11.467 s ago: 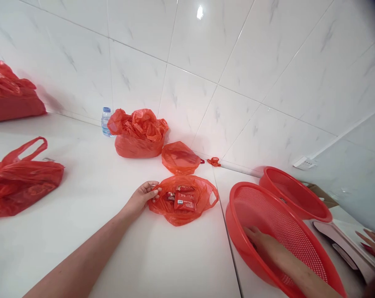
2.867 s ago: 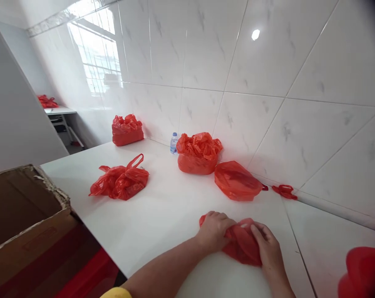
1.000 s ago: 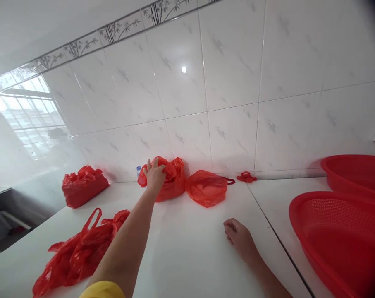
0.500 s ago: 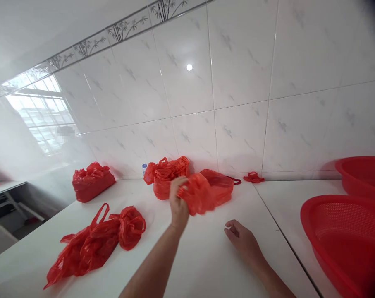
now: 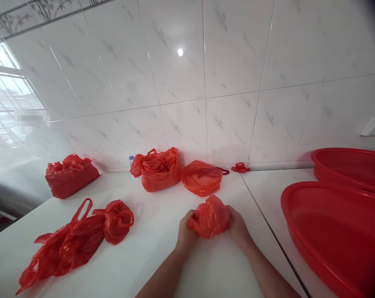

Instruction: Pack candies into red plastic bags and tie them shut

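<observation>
A crumpled red plastic bag (image 5: 212, 217) is held between both hands, above the white table near the middle. My left hand (image 5: 186, 234) grips its left side, with the fingers closed on the bunched plastic. On the right side, my right hand (image 5: 237, 225) is closed on the same bag, its fingertips partly hidden behind it. Just beyond the hands, a flattened orange-red bag (image 5: 202, 178) lies on the table. Left of that one stands a bulging red bag (image 5: 161, 174) filled with crumpled plastic.
Red bundles (image 5: 71, 176) and knotted red bags (image 5: 78, 242) occupy the left side. Two red baskets (image 5: 330, 244) stand at the right. A small red scrap (image 5: 240, 167) and a blue-capped bottle (image 5: 131, 160) are by the tiled wall. A seam crosses the white table (image 5: 156, 248).
My left hand has brought the crumpled bag nearer and lower, away from the back bags. My right hand has taken hold of its right side. The view has shifted right.
</observation>
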Demonstrator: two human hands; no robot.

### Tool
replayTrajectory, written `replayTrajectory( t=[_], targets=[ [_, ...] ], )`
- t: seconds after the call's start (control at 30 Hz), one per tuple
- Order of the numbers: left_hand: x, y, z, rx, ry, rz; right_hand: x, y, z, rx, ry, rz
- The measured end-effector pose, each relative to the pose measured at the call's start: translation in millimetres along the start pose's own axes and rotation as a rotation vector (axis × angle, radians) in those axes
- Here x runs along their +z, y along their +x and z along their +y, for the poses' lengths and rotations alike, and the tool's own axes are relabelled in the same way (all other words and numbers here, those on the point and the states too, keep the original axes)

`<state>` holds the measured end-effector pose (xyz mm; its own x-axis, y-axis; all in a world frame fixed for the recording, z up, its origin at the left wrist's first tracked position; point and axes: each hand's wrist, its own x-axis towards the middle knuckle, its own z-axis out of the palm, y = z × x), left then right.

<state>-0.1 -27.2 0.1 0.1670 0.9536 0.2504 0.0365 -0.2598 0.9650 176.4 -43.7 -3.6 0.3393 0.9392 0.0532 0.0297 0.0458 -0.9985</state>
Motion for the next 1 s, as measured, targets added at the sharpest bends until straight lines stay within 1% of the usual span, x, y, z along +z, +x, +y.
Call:
replayTrajectory(
  t=[0.1, 0.17, 0.27, 0.37, 0.43, 0.57, 0.6, 0.67, 0.73, 0.8, 0.9, 0.97, 1.0],
  targets=[
    [-18.5, 9.4, -3.8, -0.164, -0.213, 0.227, -12.8, 3.0, -4.4, 0.088, 0.172, -0.041],
    [-30.6, 13.4, -3.8, -0.201, -0.303, 0.345, -19.6, 5.4, -5.5, 0.134, 0.334, -0.035],
    [-42.7, 15.9, -2.9, -0.188, -0.353, 0.438, -27.0, 10.3, -3.8, 0.122, 0.509, 0.009],
    [-46.0, 16.0, -2.7, -0.187, -0.373, 0.469, -34.5, 15.1, -0.1, 0.083, 0.543, 0.072],
    [-45.3, 16.0, -3.1, -0.195, -0.405, 0.454, -39.8, 16.6, 1.5, 0.054, 0.448, 0.141],
    [-44.9, 17.9, -5.0, -0.242, -0.532, 0.387, -46.3, 14.3, -0.9, 0.005, 0.005, 0.387],
    [-45.3, 18.6, -5.5, -0.252, -0.563, 0.376, -46.6, 13.1, -2.6, 0.004, -0.086, 0.429],
    [-46.1, 20.0, -6.1, -0.263, -0.613, 0.351, -45.8, 10.3, -6.0, 0.015, -0.193, 0.469],
    [-46.6, 20.7, -5.7, -0.266, -0.646, 0.314, -43.9, 7.6, -8.4, 0.022, -0.244, 0.471],
    [-46.2, 20.3, -4.3, -0.268, -0.665, 0.260, -41.5, 5.2, -8.9, 0.025, -0.298, 0.444],
    [-42.7, 17.0, -1.2, -0.282, -0.657, 0.138, -37.1, 2.7, -7.7, 0.030, -0.412, 0.320],
    [-37.1, 12.9, 1.0, -0.255, -0.562, 0.073, -33.9, 1.6, -7.9, 0.030, -0.448, 0.271],
    [-33.3, 10.4, 2.1, -0.227, -0.474, 0.052, -32.4, 1.0, -8.8, 0.016, -0.442, 0.282]
  ],
)
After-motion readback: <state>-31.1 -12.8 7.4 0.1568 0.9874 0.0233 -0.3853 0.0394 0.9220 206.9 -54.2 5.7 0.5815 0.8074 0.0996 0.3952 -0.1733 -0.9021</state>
